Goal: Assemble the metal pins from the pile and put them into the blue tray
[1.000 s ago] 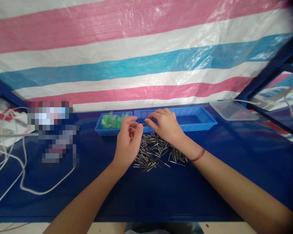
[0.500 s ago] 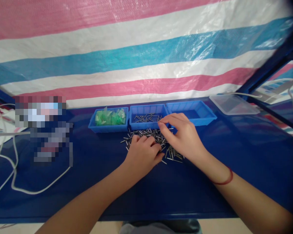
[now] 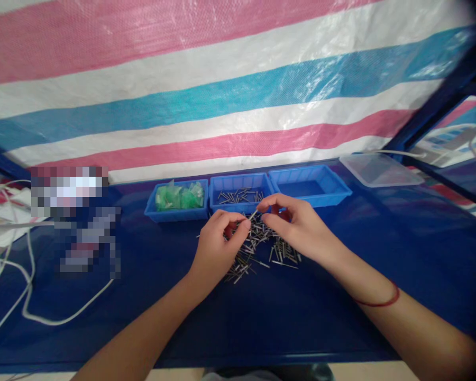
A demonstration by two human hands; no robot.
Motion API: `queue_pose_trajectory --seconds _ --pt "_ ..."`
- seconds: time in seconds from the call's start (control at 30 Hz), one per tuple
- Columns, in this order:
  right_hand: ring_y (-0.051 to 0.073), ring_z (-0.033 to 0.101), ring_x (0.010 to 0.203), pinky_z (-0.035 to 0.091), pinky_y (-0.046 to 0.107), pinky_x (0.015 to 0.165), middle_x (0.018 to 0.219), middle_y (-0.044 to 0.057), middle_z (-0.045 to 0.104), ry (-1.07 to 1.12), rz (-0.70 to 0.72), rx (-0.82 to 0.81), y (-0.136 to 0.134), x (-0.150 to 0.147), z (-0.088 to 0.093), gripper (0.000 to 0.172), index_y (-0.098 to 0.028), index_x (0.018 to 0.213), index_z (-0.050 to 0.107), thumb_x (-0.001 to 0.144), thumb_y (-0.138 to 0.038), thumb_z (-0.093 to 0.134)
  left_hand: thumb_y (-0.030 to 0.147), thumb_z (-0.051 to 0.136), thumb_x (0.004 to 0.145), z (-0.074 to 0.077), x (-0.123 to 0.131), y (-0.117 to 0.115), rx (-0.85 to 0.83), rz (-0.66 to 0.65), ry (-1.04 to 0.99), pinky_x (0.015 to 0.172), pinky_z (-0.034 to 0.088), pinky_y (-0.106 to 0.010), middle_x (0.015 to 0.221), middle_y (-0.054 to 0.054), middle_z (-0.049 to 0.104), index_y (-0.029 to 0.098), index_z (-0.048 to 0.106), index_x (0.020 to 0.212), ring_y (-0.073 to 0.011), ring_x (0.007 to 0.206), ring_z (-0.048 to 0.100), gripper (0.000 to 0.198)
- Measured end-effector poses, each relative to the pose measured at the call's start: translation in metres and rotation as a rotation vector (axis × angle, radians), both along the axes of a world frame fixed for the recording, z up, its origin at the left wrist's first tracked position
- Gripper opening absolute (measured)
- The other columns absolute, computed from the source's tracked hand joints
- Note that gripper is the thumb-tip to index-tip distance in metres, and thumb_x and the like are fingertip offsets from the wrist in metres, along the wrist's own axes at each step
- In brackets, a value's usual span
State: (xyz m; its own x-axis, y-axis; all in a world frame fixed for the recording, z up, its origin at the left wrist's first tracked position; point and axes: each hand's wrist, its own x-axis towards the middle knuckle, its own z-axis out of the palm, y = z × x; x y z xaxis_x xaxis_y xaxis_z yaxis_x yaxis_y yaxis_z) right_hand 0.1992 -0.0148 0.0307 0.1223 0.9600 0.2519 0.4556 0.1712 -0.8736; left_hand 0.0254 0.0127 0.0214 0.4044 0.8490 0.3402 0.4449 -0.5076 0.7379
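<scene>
A heap of thin silver rivets [image 3: 257, 235] lies on the blue tabletop. Above it, my left hand [image 3: 218, 241] pinches one rivet [image 3: 253, 215] between thumb and index finger. The upper end of that rivet meets the fingertips of my right hand [image 3: 297, 225], whose thumb and index finger close in around it. Just behind the hands stands the middle blue bin [image 3: 213, 198], with several rivets scattered on its floor. To its left, another blue bin [image 3: 176, 215] holds crumpled green plastic bags [image 3: 180, 196]. The right-hand blue bin [image 3: 333, 197] shows a bare floor.
A clear plastic lid [image 3: 381, 169] lies at the back right. White cables [image 3: 43, 320] loop over the left side beside a pixelated area. A striped plastic sheet [image 3: 222, 116] hangs behind the bins, and a dark blue frame post [image 3: 436, 111] rises at the right.
My left hand has lifted off the heap and turned, now pinching a rivet. My right hand has come down slightly from the middle bin's edge to meet it. The view has shifted a little.
</scene>
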Motion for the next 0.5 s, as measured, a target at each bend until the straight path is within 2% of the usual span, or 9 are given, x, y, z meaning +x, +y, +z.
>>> queue_pose_trajectory --seconds 0.07,0.17,0.33,0.5 --pt "0.015 0.053 0.066 0.042 0.03 0.064 0.075 0.001 0.064 0.086 0.051 -0.036 -0.001 -0.004 0.0 0.014 -0.018 0.082 0.065 0.08 -0.031 0.06 0.024 0.057 0.089 -0.001 0.0 -0.001 -0.01 0.012 -0.05 0.062 0.041 -0.023 0.079 0.0 0.057 0.017 0.064 0.084 -0.01 0.065 0.05 0.011" --pt "0.014 0.052 0.066 0.041 0.03 0.063 0.073 0.002 0.062 0.152 0.031 -0.022 -0.002 -0.009 -0.003 0.02 -0.018 0.077 0.065 0.08 -0.038 0.063 0.024 0.058 0.088 -0.005 0.001 -0.002 -0.008 0.004 -0.078 0.063 0.041 -0.023 0.077 0.001 0.056 0.018 0.064 0.084 -0.0101 0.066 0.05 0.01" --pt "0.014 0.053 0.066 0.042 0.029 0.063 0.074 0.002 0.065 0.147 0.033 0.012 -0.004 -0.012 -0.005 0.015 -0.018 0.078 0.067 0.08 -0.032 0.064 0.024 0.06 0.086 -0.011 0.002 -0.001 -0.032 -0.016 -0.084 0.064 0.042 -0.023 0.08 0.0 0.057 0.018 0.063 0.086 -0.0104 0.066 0.05 0.007" --pt "0.013 0.056 0.066 0.042 0.028 0.061 0.078 0.002 0.067 0.078 0.073 0.093 -0.004 -0.009 -0.002 0.01 -0.019 0.083 0.068 0.081 -0.026 0.062 0.026 0.06 0.087 -0.008 0.0 0.002 -0.053 -0.066 -0.07 0.064 0.042 -0.023 0.081 0.0 0.058 0.018 0.064 0.088 -0.0107 0.068 0.051 0.009"
